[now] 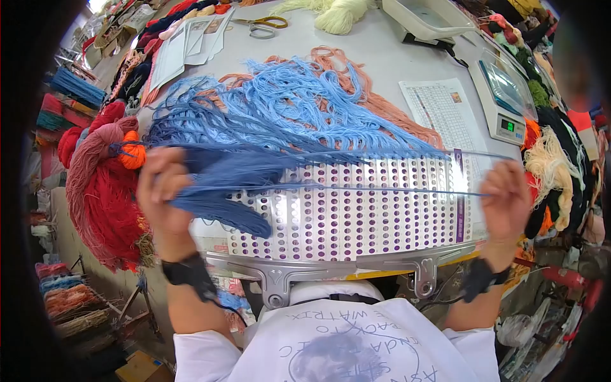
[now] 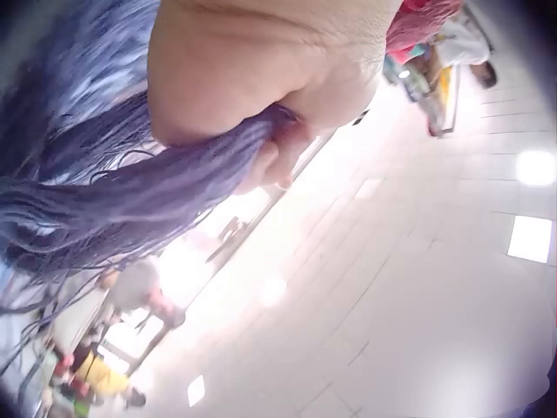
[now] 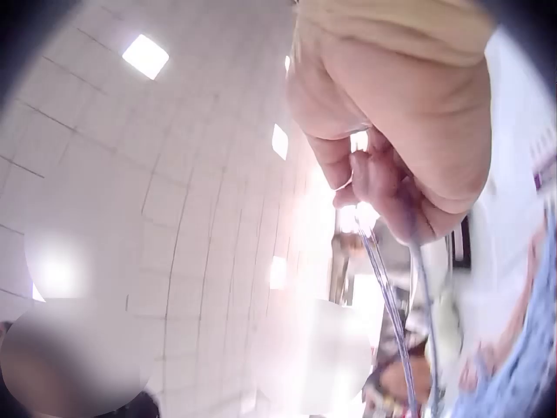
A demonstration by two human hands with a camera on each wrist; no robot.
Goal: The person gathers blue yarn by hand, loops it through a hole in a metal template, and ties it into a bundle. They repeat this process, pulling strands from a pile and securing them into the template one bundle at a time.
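My left hand (image 1: 167, 191) grips a thick hank of dark blue yarn (image 1: 219, 172); the left wrist view shows the hank (image 2: 165, 187) passing under the curled fingers of that hand (image 2: 270, 70). Two thin strands (image 1: 394, 190) stretch from it across to my right hand (image 1: 507, 194), which pinches their far ends. In the right wrist view the strands (image 3: 387, 296) hang from the curled fingers of that hand (image 3: 400, 131). Light blue yarn (image 1: 299, 95) lies spread on the table beyond, over salmon yarn (image 1: 375, 102).
A perforated white board with purple dots (image 1: 350, 216) lies along the near table edge. Farther off are scissors (image 1: 270, 24), a printed chart (image 1: 439, 105), a digital scale (image 1: 503, 102) and a white tray (image 1: 426, 19). Red yarn (image 1: 108, 191) hangs at the left.
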